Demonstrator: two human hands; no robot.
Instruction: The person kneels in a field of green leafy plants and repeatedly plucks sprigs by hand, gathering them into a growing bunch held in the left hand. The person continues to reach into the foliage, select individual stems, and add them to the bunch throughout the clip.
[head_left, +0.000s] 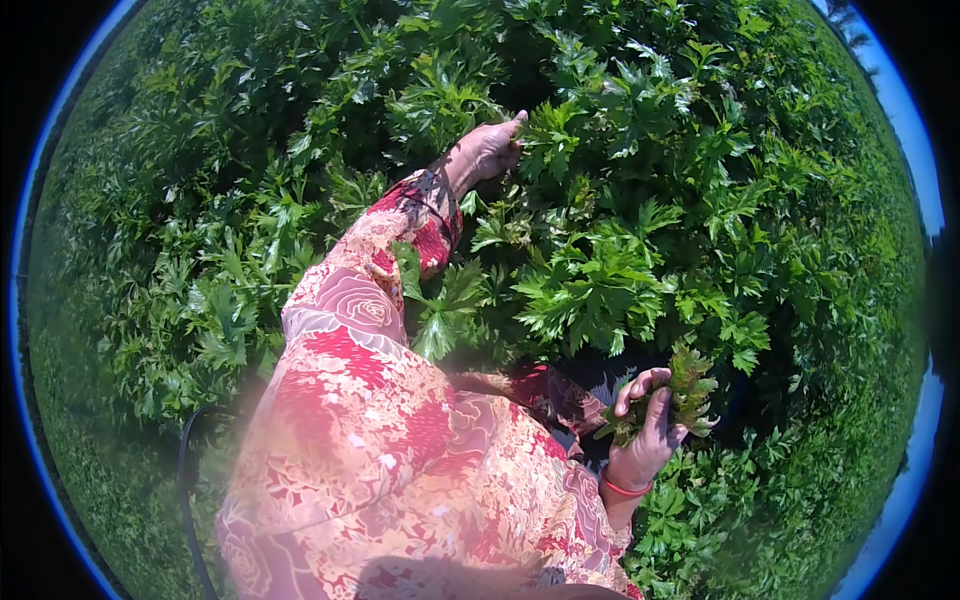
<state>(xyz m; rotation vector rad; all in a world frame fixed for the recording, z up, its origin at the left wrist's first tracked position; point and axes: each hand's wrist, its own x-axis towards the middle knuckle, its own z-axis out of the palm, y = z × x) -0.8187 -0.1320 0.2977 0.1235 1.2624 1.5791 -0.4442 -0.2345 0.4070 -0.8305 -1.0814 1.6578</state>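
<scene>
My left hand (487, 150) reaches forward into dense leafy plants with lobed, toothed leaves. Its fingers are curled, and the thumb points to a bright green leaf cluster (553, 139) right beside the fingertips. Whether it pinches a stem or leaf there cannot be told. Lower and to the right, my right hand (643, 431) is raised close to my body, wrapped around a bunch of picked leaves (691, 390). These leaves are partly yellowish and brown at the edges, sticking out past the thumb and fingers.
The crop foliage (225, 150) surrounds me on all sides. Some withered leaves (517, 225) show below my left hand. My floral garment (360, 420) fills the lower middle. A black cable or strap (184, 487) loops at my left side. A red band (626, 489) circles my right wrist.
</scene>
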